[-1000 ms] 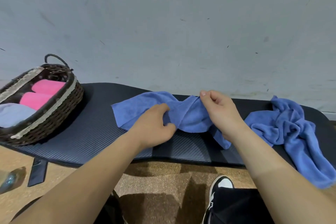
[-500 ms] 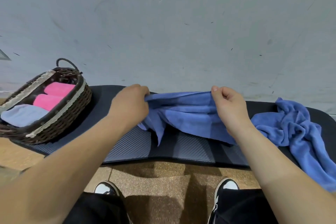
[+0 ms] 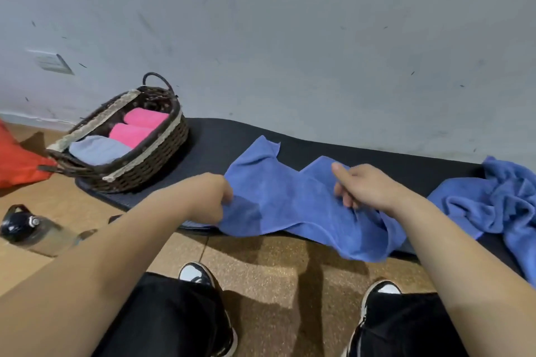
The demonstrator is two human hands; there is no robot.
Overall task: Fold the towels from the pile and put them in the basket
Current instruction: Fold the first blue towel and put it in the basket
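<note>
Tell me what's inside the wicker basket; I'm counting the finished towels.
In the basket: a far pink towel, a near pink towel and a pale grey-blue towel. Anything beneath them is covered.

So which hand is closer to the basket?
Left. The left hand grips the towel at its edge, just right of the basket; the right hand holds the towel farther right, nearer the pile.
</note>
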